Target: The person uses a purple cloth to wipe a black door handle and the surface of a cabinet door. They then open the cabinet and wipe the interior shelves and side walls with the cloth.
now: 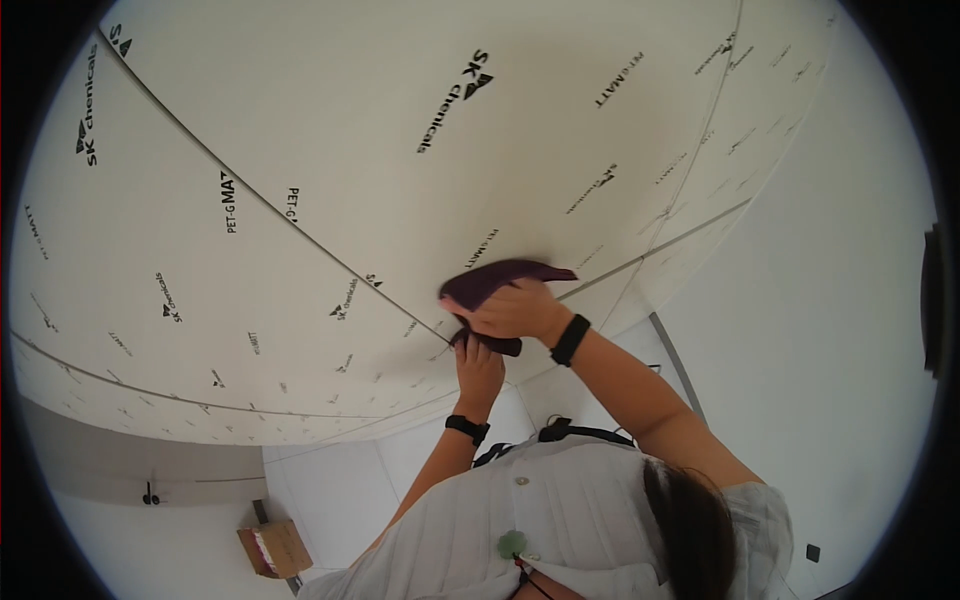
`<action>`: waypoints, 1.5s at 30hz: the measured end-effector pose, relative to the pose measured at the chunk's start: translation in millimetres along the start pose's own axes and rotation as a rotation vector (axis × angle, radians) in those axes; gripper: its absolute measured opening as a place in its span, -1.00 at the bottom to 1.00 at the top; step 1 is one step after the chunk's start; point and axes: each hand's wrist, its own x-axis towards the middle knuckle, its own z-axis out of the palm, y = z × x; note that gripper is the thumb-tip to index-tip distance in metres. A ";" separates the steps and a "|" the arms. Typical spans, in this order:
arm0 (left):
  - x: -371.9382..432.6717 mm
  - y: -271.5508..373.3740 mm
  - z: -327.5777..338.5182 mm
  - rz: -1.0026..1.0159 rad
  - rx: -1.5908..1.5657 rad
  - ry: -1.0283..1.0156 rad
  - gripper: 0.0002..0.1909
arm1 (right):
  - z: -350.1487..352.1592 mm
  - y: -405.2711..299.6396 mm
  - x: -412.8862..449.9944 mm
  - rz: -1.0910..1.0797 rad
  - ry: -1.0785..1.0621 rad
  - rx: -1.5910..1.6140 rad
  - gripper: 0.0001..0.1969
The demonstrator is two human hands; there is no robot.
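Note:
A dark purple cloth (pixel 499 281) is bunched in my right hand (pixel 521 309), pressed against a large white panel surface (pixel 360 187) covered in protective film with repeated black print. Just below it, my left hand (pixel 480 367) has its fingertips at the end of a dark seam (pixel 337 259) between panels. A lower fold of purple cloth (pixel 504 345) lies against those left fingers; whether they grip it is hidden. Black bands circle both wrists.
An open cardboard box (pixel 281 549) stands on the light floor (pixel 341 480) at lower left. A small black fitting (pixel 151 495) is on a pale surface nearby. At the far right is a dark object (pixel 931 300). Another seam (pixel 697 226) crosses the panels on the right.

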 end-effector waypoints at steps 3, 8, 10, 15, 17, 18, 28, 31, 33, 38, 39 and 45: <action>2.2 5.1 -11.4 -0.026 0.109 0.084 -0.54 | 9.1 11.9 -64.6 0.439 -0.093 -0.028 -0.58; -1.2 4.3 -23.9 -0.002 0.147 0.106 -0.52 | -4.8 19.2 -33.1 0.951 0.281 0.044 -0.32; 0.4 9.3 -33.6 -0.066 0.139 0.064 -0.54 | 11.7 -8.4 -5.3 0.865 0.294 0.055 -0.37; -9.4 11.6 -19.7 -0.196 0.030 0.058 -0.60 | 25.6 -32.5 -22.4 0.093 -0.071 0.255 -0.61; -7.9 16.0 -7.3 -0.235 0.007 0.102 -0.52 | 22.7 -15.5 -36.8 -0.079 -0.120 0.360 -0.67; -7.5 21.1 -0.5 -0.278 0.030 0.113 -0.47 | 19.1 2.0 -41.8 -0.074 -0.115 0.412 -0.67; 34.9 86.3 16.8 -0.657 -0.149 0.377 -0.33 | -19.3 43.3 5.7 0.060 -0.041 0.181 -0.48; 22.5 81.3 25.5 -0.679 -0.226 0.250 -0.31 | -8.3 9.9 6.5 -0.151 -0.310 0.656 -0.51; 19.4 77.1 26.7 -0.649 -0.216 0.173 -0.32 | -24.8 11.7 15.9 0.471 -0.833 1.454 -0.60; 39.0 92.3 12.4 -0.826 -0.398 0.475 -0.14 | -26.9 37.4 -8.4 0.281 -0.300 1.074 -0.68; 37.6 93.5 16.3 -0.788 -0.337 0.456 -0.12 | -13.3 52.1 -30.4 0.044 -0.110 0.737 -0.68; 77.7 127.7 22.8 -0.887 -0.600 0.570 -0.15 | -29.3 139.4 -111.8 0.451 0.164 -0.106 -0.27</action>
